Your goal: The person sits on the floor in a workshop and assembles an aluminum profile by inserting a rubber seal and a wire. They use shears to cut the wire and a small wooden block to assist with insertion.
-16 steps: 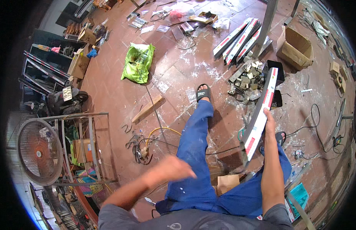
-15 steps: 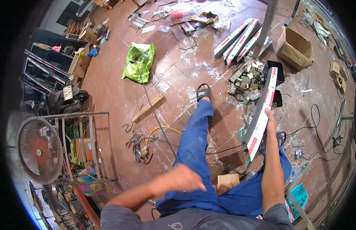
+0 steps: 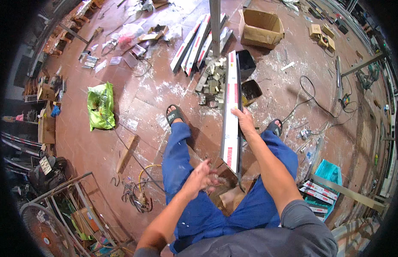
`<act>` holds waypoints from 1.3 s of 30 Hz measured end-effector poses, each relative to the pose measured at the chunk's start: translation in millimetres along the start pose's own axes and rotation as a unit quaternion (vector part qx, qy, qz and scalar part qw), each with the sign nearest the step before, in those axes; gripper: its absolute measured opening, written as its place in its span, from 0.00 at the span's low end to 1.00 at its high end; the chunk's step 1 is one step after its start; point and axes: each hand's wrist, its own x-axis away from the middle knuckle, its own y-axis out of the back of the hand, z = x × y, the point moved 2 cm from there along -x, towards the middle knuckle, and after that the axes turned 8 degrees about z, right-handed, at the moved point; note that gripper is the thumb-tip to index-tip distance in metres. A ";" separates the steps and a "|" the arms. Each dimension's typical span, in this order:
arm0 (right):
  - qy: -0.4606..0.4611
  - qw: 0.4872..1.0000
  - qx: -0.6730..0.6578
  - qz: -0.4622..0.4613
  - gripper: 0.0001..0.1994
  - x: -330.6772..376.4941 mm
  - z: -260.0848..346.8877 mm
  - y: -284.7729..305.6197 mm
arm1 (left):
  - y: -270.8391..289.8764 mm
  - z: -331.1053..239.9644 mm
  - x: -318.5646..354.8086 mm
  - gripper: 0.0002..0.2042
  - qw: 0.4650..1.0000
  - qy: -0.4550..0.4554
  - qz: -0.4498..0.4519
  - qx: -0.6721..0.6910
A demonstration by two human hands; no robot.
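Observation:
I sit with my legs in blue trousers stretched over a red tiled floor. My right hand [image 3: 244,121] grips a long white metal bar with red patches [image 3: 231,112], which runs from between my knees out over the floor. My left hand [image 3: 202,177] hovers blurred above my left thigh, fingers loosely curled, holding nothing that I can make out. A small brown block [image 3: 230,198] lies between my thighs under the bar's near end.
A heap of small metal pieces [image 3: 212,79] and two black boxes [image 3: 251,91] lie past my feet. More white and red bars [image 3: 194,43], a cardboard box [image 3: 261,26], a green bag [image 3: 101,106], a wooden strip [image 3: 125,147], cables [image 3: 137,195], a teal tray [image 3: 326,188].
My left hand has swung from my left side toward the middle, nearer the bar's near end. My right hand still holds the bar, and my view has shifted.

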 end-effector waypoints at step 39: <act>-0.284 0.937 0.203 -0.017 0.27 -6.7 -291.7 59.3 | 43.0 11.4 -60.3 0.25 0.971 0.053 -0.032 0.230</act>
